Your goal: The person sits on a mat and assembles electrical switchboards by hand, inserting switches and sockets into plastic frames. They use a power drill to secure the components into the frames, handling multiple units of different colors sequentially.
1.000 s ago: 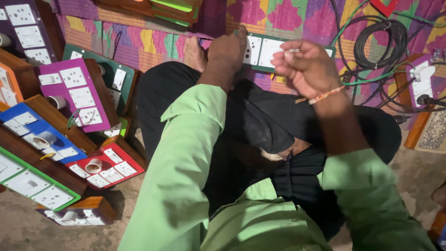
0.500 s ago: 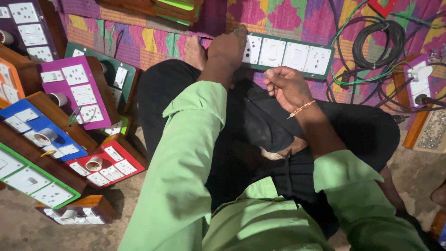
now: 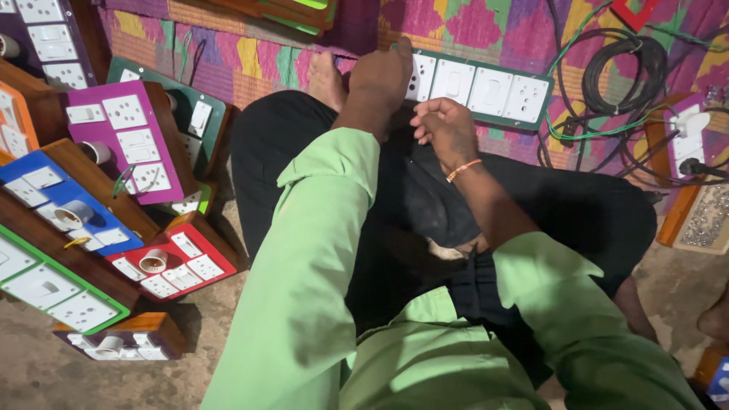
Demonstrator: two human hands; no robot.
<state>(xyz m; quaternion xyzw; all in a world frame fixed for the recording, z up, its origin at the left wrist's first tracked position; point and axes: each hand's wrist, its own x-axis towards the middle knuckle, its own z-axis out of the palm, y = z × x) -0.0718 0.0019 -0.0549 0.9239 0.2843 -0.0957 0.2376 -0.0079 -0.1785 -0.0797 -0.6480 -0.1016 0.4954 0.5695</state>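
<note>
Lowered since before, right hand [image 3: 448, 130] now sits curled just below the green board [image 3: 486, 85], touching its near edge. Left hand [image 3: 383, 76] presses flat on the board's left end.

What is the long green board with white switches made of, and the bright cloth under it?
The green switch board looks like painted wood with glossy white plastic switches: flat matte frame, shiny faces. The patterned cloth seems woven fabric, judging by its soft, colourful weave. The left hand rests on the board.
</note>
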